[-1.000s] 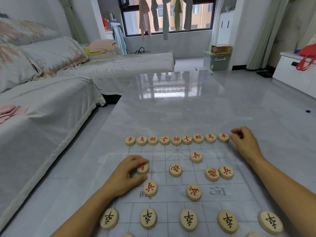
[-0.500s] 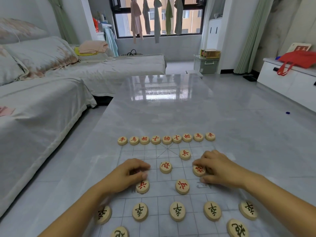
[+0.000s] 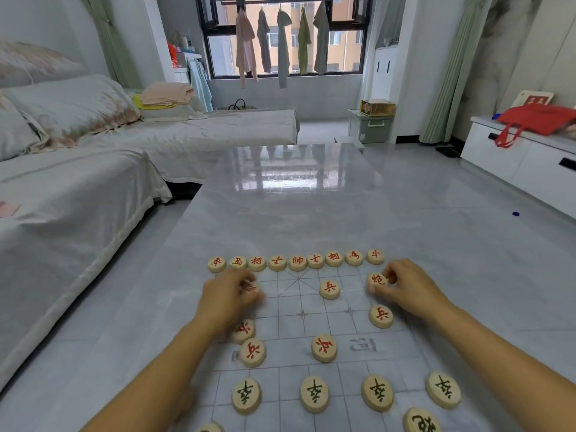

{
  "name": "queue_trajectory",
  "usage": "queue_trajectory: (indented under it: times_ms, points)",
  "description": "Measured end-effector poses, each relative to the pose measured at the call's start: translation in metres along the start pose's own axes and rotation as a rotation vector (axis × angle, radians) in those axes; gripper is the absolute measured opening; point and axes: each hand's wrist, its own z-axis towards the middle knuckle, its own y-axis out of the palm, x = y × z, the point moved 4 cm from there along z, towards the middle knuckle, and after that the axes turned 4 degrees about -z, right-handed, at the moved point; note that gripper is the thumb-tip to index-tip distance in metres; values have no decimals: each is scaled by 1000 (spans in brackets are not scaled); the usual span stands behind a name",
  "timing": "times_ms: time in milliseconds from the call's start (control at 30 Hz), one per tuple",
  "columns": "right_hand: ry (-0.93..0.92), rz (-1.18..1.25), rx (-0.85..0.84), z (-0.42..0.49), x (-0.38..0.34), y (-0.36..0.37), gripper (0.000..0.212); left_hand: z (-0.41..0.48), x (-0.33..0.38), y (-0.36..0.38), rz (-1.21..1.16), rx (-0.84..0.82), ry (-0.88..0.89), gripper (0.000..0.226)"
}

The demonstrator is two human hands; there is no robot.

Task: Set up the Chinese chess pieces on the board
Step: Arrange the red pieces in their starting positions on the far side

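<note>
Chess pieces, round pale wooden discs with red characters, line the far edge of the clear gridded board [image 3: 299, 325] on my glossy grey table [image 3: 311, 213]. Both forearms reach forward, wrists low. My right hand [image 3: 408, 291] curls its fingertips onto the red cannon piece [image 3: 376, 280], pinching it against the board. My left hand [image 3: 229, 296] is blurred, fingers bunched over a red piece [image 3: 249, 287]; I cannot tell whether it grips. Black-lettered discs [image 3: 314, 393] sit nearest me.
</note>
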Motion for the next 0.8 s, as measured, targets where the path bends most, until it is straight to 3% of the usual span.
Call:
queue_trajectory:
  times_ms: [133,333,600,800]
  points:
    - [102,135,-42,12,10,20,44,-2,-56,-19,63,5,-171,36]
    - [-41,133,-143,12,20,24,33,-10,-72,-27,-196,-67,-93,44]
    - [-67,262,27,10,26,28,23,-8,-60,-24,-120,74,-163,35]
    - [-97,188,24,8,24,28,27,-4,-30,1,-41,0,-45,37]
